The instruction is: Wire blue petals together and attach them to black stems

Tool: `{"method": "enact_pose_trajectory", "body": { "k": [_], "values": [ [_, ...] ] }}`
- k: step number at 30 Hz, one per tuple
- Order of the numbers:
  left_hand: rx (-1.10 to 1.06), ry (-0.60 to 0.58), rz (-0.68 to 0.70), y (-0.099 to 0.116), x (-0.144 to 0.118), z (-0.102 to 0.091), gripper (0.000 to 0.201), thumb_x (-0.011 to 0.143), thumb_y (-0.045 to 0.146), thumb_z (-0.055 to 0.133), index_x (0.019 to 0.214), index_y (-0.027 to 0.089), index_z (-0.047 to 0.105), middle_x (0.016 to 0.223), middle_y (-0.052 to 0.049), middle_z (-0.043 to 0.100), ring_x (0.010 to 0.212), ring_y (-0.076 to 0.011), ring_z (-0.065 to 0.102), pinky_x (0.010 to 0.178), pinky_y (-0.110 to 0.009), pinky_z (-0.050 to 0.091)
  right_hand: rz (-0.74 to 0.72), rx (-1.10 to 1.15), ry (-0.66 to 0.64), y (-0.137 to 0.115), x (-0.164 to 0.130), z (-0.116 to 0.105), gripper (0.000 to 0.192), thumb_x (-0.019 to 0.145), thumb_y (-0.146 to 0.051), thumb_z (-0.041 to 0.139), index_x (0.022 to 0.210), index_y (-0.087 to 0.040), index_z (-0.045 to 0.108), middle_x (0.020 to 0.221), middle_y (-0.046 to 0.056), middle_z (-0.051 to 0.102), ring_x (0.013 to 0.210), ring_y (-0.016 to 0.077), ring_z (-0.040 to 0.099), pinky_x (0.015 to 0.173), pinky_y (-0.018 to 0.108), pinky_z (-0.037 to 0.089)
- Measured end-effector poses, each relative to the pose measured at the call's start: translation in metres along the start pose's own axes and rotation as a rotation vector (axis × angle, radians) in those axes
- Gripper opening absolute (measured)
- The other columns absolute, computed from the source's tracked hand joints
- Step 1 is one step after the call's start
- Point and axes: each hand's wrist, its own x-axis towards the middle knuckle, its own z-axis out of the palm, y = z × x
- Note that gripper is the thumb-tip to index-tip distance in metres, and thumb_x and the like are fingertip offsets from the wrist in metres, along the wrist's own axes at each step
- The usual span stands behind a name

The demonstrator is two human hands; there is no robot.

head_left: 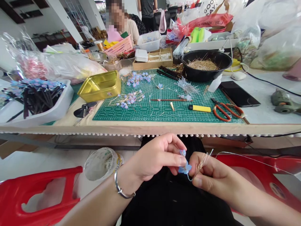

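Tin (100, 85) left of cutting mat (164, 111), bowl (205, 65) behind it, scissors (226, 111) at its right edge.

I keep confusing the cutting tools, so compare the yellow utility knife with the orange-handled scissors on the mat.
The yellow utility knife is one straight bar; the orange-handled scissors have two looped handles. The knife lies wholly on the green cutting mat; the scissors sit at its right edge. Neither is touched by a hand.
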Motion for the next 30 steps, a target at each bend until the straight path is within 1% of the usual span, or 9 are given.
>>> {"method": "enact_pose_trajectory", "body": {
  "k": [4, 8, 13, 15, 18, 21, 23, 27, 30],
  "values": [
    [0.011, -0.015, -0.019, 0.002, 0.002, -0.002, 0.03, 0.067, 0.025, 0.079, 0.087, 0.016, 0.058, 0.066, 0.001, 0.063, 0.058, -0.0111, 0.058, 0.051, -0.022, 0.047, 0.045, 0.03, -0.054, 0.002, -0.001, -0.002, 0.029, 0.091, -0.049, 0.061, 0.092, -0.021, 0.056, 0.076, -0.004, 0.041, 0.057, 0.0076, 0.028, 0.049, 0.021, 0.022],
    [0.015, -0.027, -0.031, 0.002, 0.005, -0.001, 0.031, 0.066, 0.026, 0.079, 0.086, 0.016, 0.058, 0.068, 0.0, 0.062, 0.058, -0.0109, 0.058, 0.05, -0.021, 0.047, 0.067, 0.221, -0.056, 0.007, 0.004, 0.0, 0.029, 0.087, -0.046, 0.068, 0.087, -0.019, 0.056, 0.074, -0.005, 0.04, 0.054, 0.0057, 0.029, 0.045, 0.018, 0.023],
    [0.046, -0.053, -0.021, 0.002, 0.006, 0.001, 0.024, 0.069, 0.02, 0.074, 0.086, 0.015, 0.058, 0.071, 0.0, 0.062, 0.057, -0.0098, 0.057, 0.051, -0.022, 0.048, 0.051, 0.348, -0.072, 0.013, 0.009, 0.006, 0.031, 0.084, -0.04, 0.072, 0.104, -0.018, 0.065, 0.074, -0.004, 0.043, 0.051, 0.0042, 0.027, 0.041, 0.016, 0.02],
    [0.046, -0.061, -0.014, 0.002, 0.006, 0.001, 0.022, 0.07, 0.018, 0.073, 0.086, 0.015, 0.058, 0.072, 0.0, 0.062, 0.059, -0.0099, 0.058, 0.051, -0.021, 0.048, 0.034, 0.392, -0.076, 0.015, 0.009, 0.007, 0.028, 0.084, -0.038, 0.073, 0.103, -0.019, 0.067, 0.073, -0.005, 0.042, 0.05, 0.0034, 0.025, 0.041, 0.016, 0.019],
    [0.052, -0.079, -0.01, 0.003, 0.006, 0.001, 0.022, 0.07, 0.018, 0.073, 0.086, 0.015, 0.059, 0.075, -0.001, 0.062, 0.061, -0.0102, 0.058, 0.051, -0.021, 0.049, 0.034, 0.39, -0.073, 0.015, 0.009, 0.006, 0.027, 0.083, -0.039, 0.074, 0.097, -0.018, 0.066, 0.072, -0.005, 0.041, 0.051, 0.0037, 0.025, 0.041, 0.015, 0.019],
    [0.063, -0.089, -0.013, 0.005, 0.006, 0.0, 0.022, 0.07, 0.018, 0.073, 0.087, 0.015, 0.058, 0.074, -0.001, 0.063, 0.061, -0.0106, 0.059, 0.051, -0.021, 0.049, 0.042, 0.295, -0.094, 0.009, 0.006, 0.002, 0.03, 0.084, -0.044, 0.072, 0.095, -0.018, 0.062, 0.069, -0.006, 0.038, 0.051, 0.0041, 0.025, 0.043, 0.016, 0.019],
    [0.08, -0.084, -0.016, 0.006, 0.007, -0.002, 0.023, 0.071, 0.019, 0.074, 0.087, 0.016, 0.058, 0.073, -0.001, 0.063, 0.06, -0.0106, 0.059, 0.051, -0.021, 0.049, 0.033, 0.2, -0.039, 0.005, 0.003, 0.0, 0.03, 0.086, -0.047, 0.068, 0.092, -0.018, 0.06, 0.068, -0.006, 0.039, 0.053, 0.0051, 0.026, 0.045, 0.017, 0.019],
    [0.096, -0.076, -0.024, 0.009, 0.011, -0.002, 0.024, 0.07, 0.02, 0.075, 0.087, 0.016, 0.058, 0.071, -0.001, 0.064, 0.056, -0.0104, 0.058, 0.05, -0.022, 0.048, -0.037, 0.049, 0.159, 0.003, -0.001, 0.0, 0.03, 0.089, -0.046, 0.065, 0.081, -0.019, 0.059, 0.069, -0.005, 0.044, 0.06, 0.0082, 0.03, 0.052, 0.02, 0.024],
    [-0.011, -0.052, -0.023, 0.008, 0.015, 0.0, 0.029, 0.071, 0.021, 0.077, 0.093, 0.016, 0.058, 0.07, 0.0, 0.063, 0.056, -0.01, 0.058, 0.051, -0.021, 0.048, -0.156, 0.108, 0.255, 0.009, 0.001, 0.002, 0.026, 0.088, -0.045, 0.067, 0.081, -0.02, 0.063, 0.068, -0.004, 0.046, 0.062, 0.0091, 0.034, 0.056, 0.02, 0.029]
  ]
}}
